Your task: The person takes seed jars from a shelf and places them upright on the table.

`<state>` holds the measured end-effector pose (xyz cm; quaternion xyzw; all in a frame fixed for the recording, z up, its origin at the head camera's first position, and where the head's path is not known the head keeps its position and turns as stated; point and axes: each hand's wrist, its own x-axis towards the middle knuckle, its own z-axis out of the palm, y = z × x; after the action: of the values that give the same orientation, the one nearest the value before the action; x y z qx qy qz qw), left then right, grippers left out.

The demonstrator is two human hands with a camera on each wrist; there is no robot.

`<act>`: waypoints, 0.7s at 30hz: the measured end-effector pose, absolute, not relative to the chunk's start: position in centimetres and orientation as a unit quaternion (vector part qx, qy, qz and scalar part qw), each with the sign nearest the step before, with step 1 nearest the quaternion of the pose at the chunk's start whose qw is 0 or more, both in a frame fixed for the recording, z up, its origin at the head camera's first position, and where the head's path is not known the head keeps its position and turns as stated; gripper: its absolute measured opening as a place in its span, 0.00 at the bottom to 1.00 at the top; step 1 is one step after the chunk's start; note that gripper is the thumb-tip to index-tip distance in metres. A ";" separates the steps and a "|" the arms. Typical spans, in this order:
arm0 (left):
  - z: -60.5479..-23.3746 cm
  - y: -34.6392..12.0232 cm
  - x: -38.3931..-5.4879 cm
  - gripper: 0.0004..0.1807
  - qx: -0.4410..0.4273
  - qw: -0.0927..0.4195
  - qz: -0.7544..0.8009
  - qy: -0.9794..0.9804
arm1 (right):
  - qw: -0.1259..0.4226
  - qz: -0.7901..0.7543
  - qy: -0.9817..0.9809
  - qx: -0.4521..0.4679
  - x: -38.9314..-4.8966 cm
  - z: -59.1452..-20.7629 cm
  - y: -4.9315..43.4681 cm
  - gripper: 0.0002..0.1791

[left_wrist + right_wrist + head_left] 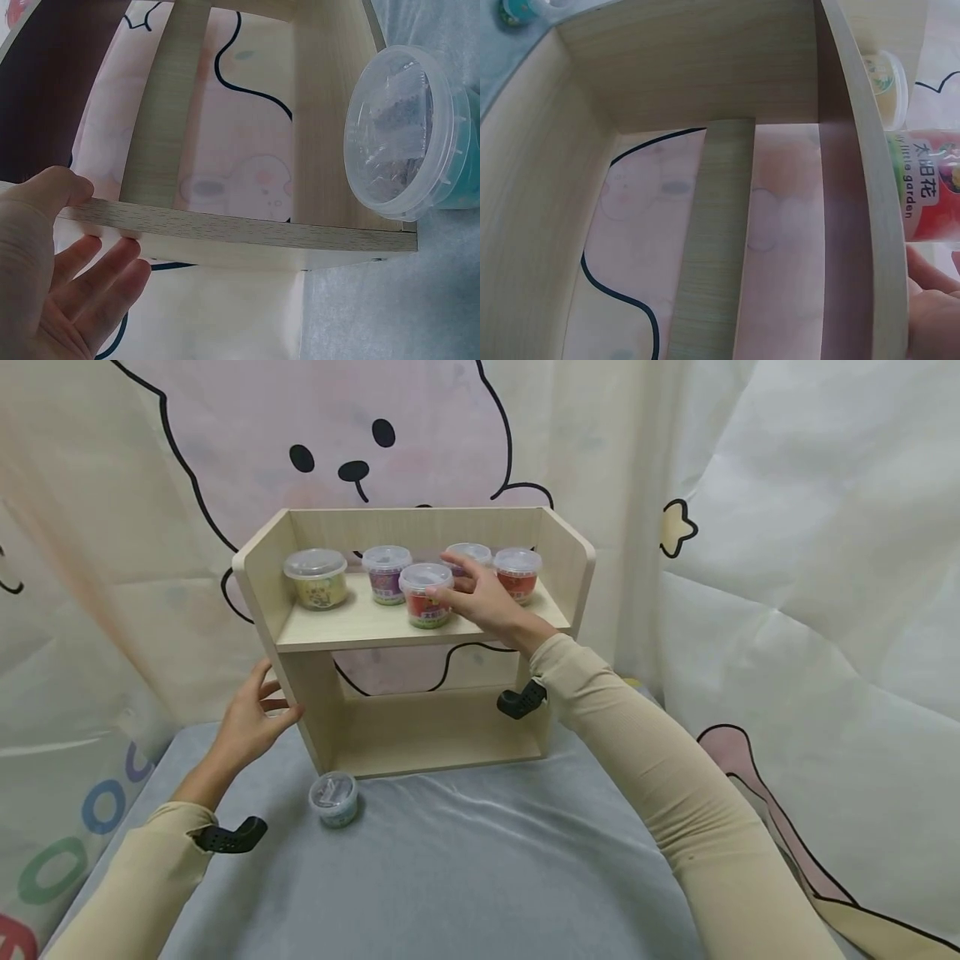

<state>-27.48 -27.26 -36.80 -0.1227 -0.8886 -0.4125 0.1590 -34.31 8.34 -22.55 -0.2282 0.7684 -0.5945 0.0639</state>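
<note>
Here, my right hand (480, 602) touches a red, green-bottomed cup (418, 605) with a clear lid (426, 574), upright on the upper board of the wooden shelf (360, 628); whether I'm gripping it, I can't tell. My left hand (251, 718) pinches the shelf's side.

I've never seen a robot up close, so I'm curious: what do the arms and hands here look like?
They're a person's. The left sleeve and right sleeve are long, plain and pale beige. A curved black piece juts out at each wrist. The left hand and right hand wear no gloves.
</note>
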 end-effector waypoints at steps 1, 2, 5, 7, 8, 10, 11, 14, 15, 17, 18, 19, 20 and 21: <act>-36.8 -27.3 -27.5 0.48 -0.122 0.159 -0.412 -0.889 | 0.067 -0.594 0.768 -0.227 -34.3 -22.5 8.2 0.42; -36.9 -27.4 -27.5 0.48 -0.122 0.159 -0.412 -0.889 | 0.069 -0.594 0.769 -0.227 -34.3 -22.6 8.1 0.42; -36.9 -27.5 -27.6 0.48 -0.125 0.161 -0.416 -0.886 | 0.069 -0.588 0.774 -0.224 -34.4 -22.5 7.9 0.41; -36.9 -27.5 -27.7 0.48 -0.128 0.162 -0.419 -0.884 | 0.063 -0.579 0.781 -0.225 -34.4 -22.5 7.9 0.40; -36.8 -27.5 -27.7 0.49 -0.129 0.162 -0.420 -0.884 | 0.059 -0.574 0.785 -0.226 -34.3 -22.4 8.0 0.40; -36.7 -27.4 -27.8 0.49 -0.130 0.162 -0.421 -0.883 | 0.056 -0.568 0.788 -0.231 -34.3 -22.3 8.0 0.39; -36.7 -27.4 -27.8 0.49 -0.128 0.161 -0.421 -0.883 | 0.055 -0.565 0.789 -0.232 -34.3 -22.3 8.0 0.38; -36.6 -27.4 -27.8 0.50 -0.125 0.158 -0.421 -0.885 | 0.053 -0.566 0.789 -0.233 -34.2 -22.2 8.0 0.36; -36.6 -27.4 -27.8 0.50 -0.124 0.157 -0.420 -0.885 | 0.054 -0.569 0.787 -0.233 -34.1 -22.3 8.1 0.36; -36.7 -27.4 -27.8 0.50 -0.124 0.156 -0.420 -0.885 | 0.056 -0.575 0.782 -0.232 -34.0 -22.3 8.1 0.35; -36.7 -27.3 -27.8 0.50 -0.125 0.156 -0.420 -0.885 | 0.058 -0.581 0.778 -0.232 -33.9 -22.3 8.2 0.35; -36.7 -27.4 -27.8 0.50 -0.125 0.156 -0.420 -0.885 | 0.062 -0.587 0.773 -0.234 -33.8 -22.4 8.3 0.35; -36.8 -27.4 -27.8 0.50 -0.125 0.155 -0.419 -0.886 | 0.064 -0.592 0.768 -0.236 -33.7 -22.4 8.3 0.34; -36.8 -27.4 -27.8 0.50 -0.125 0.155 -0.419 -0.886 | 0.068 -0.597 0.763 -0.240 -33.5 -22.5 8.4 0.34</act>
<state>-27.77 -27.39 -36.83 -0.1252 -0.8857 -0.4193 0.1551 -33.54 8.43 -22.48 -0.2404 0.7627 -0.5966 0.0679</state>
